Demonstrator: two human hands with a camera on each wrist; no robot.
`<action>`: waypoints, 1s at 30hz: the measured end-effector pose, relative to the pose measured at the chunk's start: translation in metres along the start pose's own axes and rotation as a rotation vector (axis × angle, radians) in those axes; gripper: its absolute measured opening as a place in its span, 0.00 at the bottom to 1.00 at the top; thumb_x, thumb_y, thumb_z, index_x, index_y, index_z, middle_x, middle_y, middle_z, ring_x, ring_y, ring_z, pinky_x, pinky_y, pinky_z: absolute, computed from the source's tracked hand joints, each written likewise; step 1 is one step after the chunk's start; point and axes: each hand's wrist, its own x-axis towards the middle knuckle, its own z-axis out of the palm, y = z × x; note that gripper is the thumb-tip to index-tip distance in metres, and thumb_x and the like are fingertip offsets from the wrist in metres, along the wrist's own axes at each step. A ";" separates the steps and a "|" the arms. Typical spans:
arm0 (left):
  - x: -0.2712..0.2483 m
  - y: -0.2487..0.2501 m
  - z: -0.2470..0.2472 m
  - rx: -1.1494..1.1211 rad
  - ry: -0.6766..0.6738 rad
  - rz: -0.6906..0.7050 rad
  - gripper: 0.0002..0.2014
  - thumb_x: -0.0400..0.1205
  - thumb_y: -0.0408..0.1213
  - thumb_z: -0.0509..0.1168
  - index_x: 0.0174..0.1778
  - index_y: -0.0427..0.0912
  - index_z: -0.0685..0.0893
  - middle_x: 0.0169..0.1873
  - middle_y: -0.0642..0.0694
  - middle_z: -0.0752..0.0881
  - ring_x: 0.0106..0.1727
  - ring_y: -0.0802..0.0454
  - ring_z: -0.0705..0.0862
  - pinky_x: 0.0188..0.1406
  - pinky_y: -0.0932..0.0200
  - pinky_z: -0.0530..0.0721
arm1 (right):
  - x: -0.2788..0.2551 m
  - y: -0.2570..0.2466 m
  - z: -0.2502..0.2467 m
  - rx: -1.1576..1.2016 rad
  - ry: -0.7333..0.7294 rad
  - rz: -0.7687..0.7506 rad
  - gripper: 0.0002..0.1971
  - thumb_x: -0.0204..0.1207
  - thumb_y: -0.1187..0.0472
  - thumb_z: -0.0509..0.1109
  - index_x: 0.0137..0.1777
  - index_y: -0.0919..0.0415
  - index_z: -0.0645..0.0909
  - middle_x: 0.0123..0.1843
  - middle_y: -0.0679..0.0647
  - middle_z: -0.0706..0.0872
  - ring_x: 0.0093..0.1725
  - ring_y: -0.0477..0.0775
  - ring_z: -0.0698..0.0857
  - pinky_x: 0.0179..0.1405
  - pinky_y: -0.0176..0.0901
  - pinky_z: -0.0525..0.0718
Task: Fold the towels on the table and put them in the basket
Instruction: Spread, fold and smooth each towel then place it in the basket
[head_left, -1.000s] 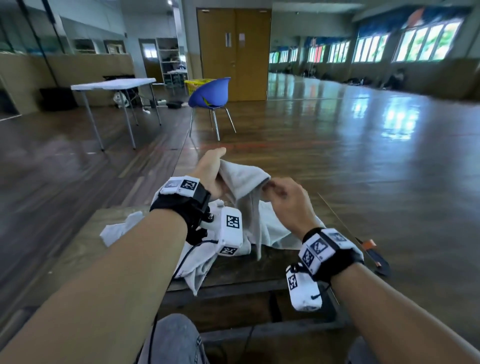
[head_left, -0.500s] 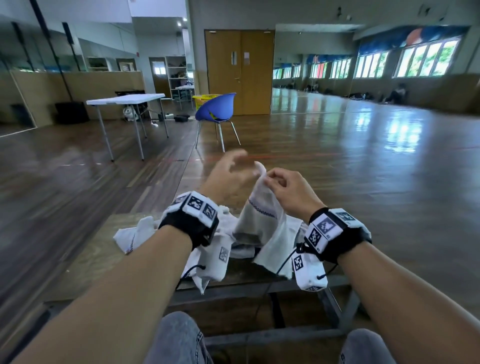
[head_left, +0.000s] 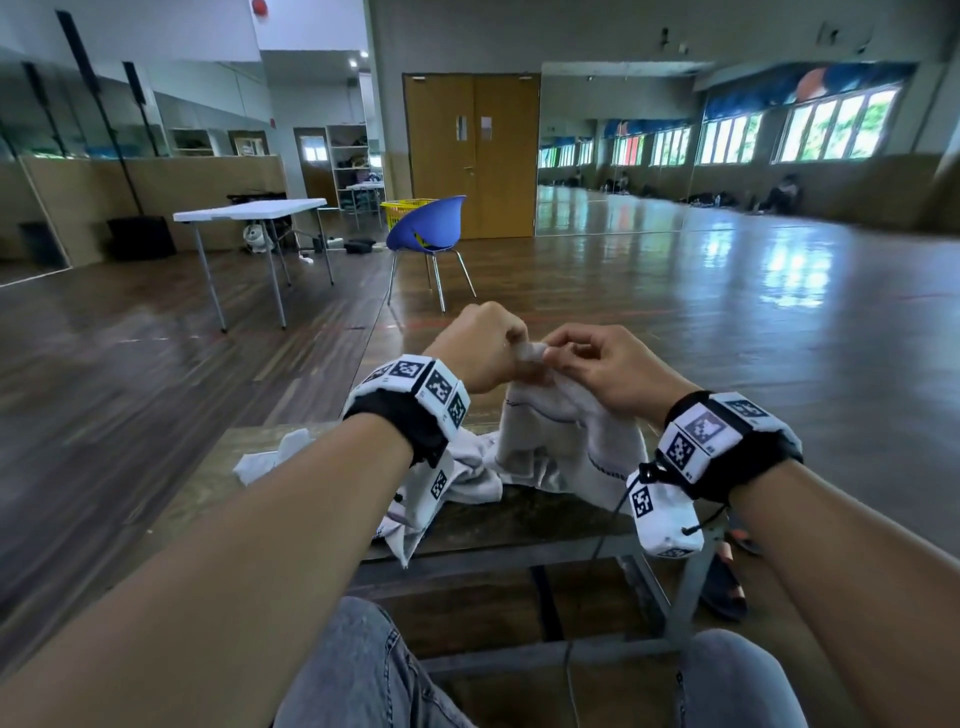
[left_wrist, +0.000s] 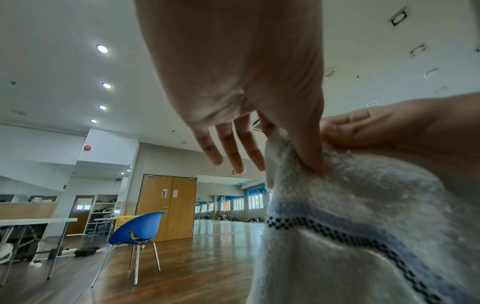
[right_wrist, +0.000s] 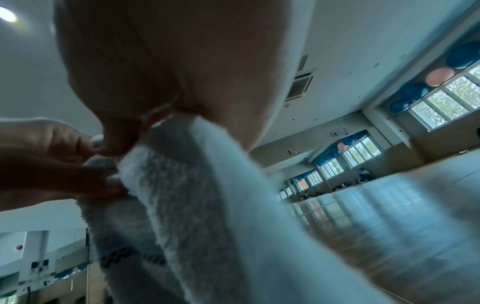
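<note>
A white towel (head_left: 563, 441) with a dark checkered stripe hangs from both my hands above the low wooden table (head_left: 208, 473). My left hand (head_left: 511, 348) pinches its top corner between thumb and forefinger, the other fingers (left_wrist: 228, 148) spread loose. My right hand (head_left: 550, 358) pinches the same top edge right beside it, so the two hands touch. In the left wrist view the towel (left_wrist: 350, 216) fills the lower right. In the right wrist view the towel (right_wrist: 197, 195) drops from my right hand (right_wrist: 155, 127). A yellow basket (head_left: 402, 208) stands far off behind a blue chair.
More white towels (head_left: 270, 457) lie crumpled on the table under my left wrist. A blue chair (head_left: 428, 228) and a white folding table (head_left: 249, 210) stand on the wooden floor ahead. A sandal (head_left: 722, 587) lies by the table's right leg.
Both hands have risen with the towel. The left hand, loose half a second ago, now pinches the top corner next to the right hand. The head view has tilted up.
</note>
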 end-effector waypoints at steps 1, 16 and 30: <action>0.000 0.001 0.000 0.021 0.044 0.004 0.22 0.68 0.60 0.73 0.20 0.47 0.79 0.23 0.51 0.80 0.28 0.56 0.77 0.27 0.59 0.74 | -0.002 0.001 -0.002 -0.002 0.015 0.006 0.08 0.80 0.60 0.75 0.55 0.62 0.86 0.40 0.61 0.87 0.43 0.50 0.84 0.48 0.41 0.83; -0.010 -0.040 -0.038 0.128 0.402 -0.051 0.05 0.79 0.32 0.67 0.43 0.38 0.89 0.37 0.41 0.86 0.41 0.40 0.82 0.38 0.53 0.73 | -0.024 0.027 -0.076 -0.576 0.594 -0.062 0.07 0.82 0.55 0.67 0.46 0.49 0.87 0.36 0.38 0.88 0.39 0.44 0.84 0.45 0.39 0.78; -0.043 -0.108 0.096 0.089 -0.676 -0.488 0.17 0.85 0.51 0.65 0.60 0.43 0.90 0.58 0.47 0.88 0.57 0.44 0.85 0.58 0.49 0.86 | -0.066 0.179 -0.031 -0.508 -0.413 0.582 0.16 0.82 0.55 0.70 0.47 0.70 0.86 0.38 0.58 0.84 0.36 0.50 0.80 0.38 0.44 0.77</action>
